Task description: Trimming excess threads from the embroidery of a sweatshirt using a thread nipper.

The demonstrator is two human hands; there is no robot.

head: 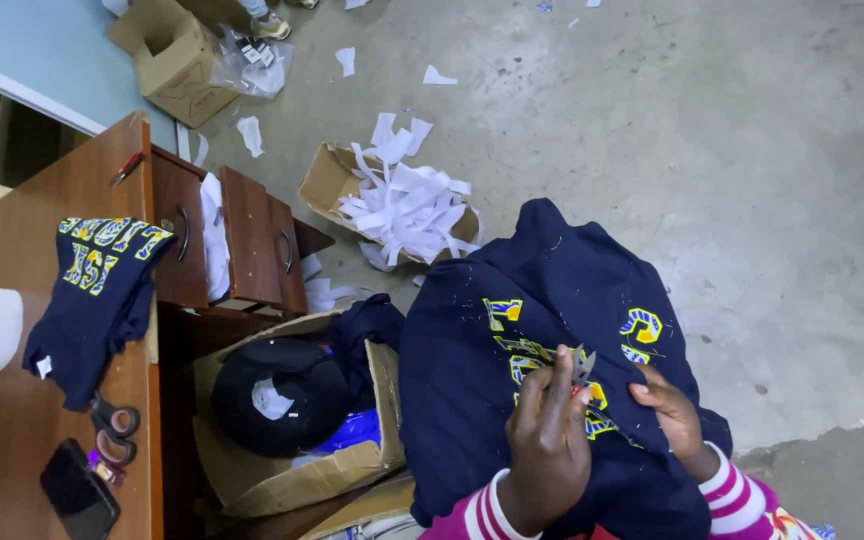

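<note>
I note, left to right: folded navy garment (102,290) draped over wooden worktop (12,420) edge, black scissors (114,428) beside. Open cardboard box (292,470) below. Navy sweatshirt (542,340) spread on lap, soft knit, yellow-blue lettering. Left hand (547,440) fingers clamped on small snips (580,365); right hand (670,410) pinches fabric taut.

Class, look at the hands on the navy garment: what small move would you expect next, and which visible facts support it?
Probably a short snip at the lettering. The left hand holds a small metal cutting tool against the yellow and blue letters of the navy garment, while the right hand pinches the fabric beside it.
</note>
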